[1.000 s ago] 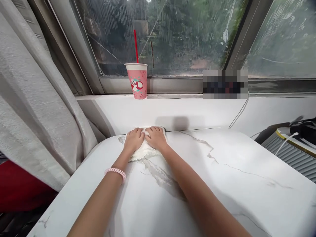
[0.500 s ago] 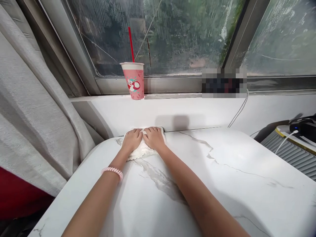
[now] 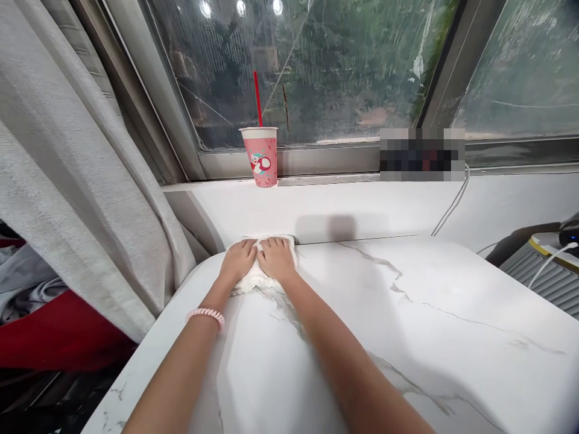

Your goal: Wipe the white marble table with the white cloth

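Both hands pressed a white cloth at the far edge of the table.

The left hand [image 3: 238,260] and right hand [image 3: 276,258] lay side by side, fingers flat and together, on the cloth [image 3: 254,281], which rested on the marble table [image 3: 407,337] below the windowsill, where a pink cup [image 3: 262,158] stood.

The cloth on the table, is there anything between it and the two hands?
No, nothing visible. The left hand and the right hand lie flat, side by side, right on the white cloth at the far edge of the marble table. The pink cup stands apart on the window sill.
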A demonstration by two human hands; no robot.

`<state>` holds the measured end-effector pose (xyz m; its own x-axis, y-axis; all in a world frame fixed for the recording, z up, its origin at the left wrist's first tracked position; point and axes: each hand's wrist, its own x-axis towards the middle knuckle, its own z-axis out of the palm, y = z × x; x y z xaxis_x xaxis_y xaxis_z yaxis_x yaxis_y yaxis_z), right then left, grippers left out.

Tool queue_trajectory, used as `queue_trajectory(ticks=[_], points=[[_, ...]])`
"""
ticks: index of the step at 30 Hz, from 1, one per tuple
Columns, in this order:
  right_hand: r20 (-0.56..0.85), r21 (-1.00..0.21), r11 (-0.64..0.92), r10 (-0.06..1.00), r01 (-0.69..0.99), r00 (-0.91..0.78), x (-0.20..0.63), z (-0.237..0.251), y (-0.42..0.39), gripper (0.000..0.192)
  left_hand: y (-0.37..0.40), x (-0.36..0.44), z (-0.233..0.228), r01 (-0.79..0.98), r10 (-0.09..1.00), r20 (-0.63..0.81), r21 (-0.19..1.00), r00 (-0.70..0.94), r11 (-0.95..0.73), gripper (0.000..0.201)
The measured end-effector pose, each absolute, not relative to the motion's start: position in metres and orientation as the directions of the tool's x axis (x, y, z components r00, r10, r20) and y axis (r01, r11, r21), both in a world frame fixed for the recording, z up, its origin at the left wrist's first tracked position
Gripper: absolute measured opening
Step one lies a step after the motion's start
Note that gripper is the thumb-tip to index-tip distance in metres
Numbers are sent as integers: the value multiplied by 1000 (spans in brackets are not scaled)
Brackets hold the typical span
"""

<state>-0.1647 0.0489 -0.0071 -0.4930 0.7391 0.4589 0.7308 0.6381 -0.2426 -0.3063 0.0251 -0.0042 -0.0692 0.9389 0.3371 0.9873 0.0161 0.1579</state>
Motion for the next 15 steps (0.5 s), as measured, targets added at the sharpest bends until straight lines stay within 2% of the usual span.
queue_trajectory(ticks=[7, 12, 15], points=[[442, -258, 672, 721, 694, -534, -146, -5, 7, 28, -20, -293, -5, 988, 929, 367, 156, -45, -14, 43], [477, -244, 732, 662, 636, -578, -129, -3, -67, 31, -89, -289, -4, 973, 944, 327, 202, 43, -114, 49], [442, -272, 776, 626, 569, -643, -123, 1, -117, 35, -139, -292, -5, 969, 950, 309, 214, 53, -124, 51]])
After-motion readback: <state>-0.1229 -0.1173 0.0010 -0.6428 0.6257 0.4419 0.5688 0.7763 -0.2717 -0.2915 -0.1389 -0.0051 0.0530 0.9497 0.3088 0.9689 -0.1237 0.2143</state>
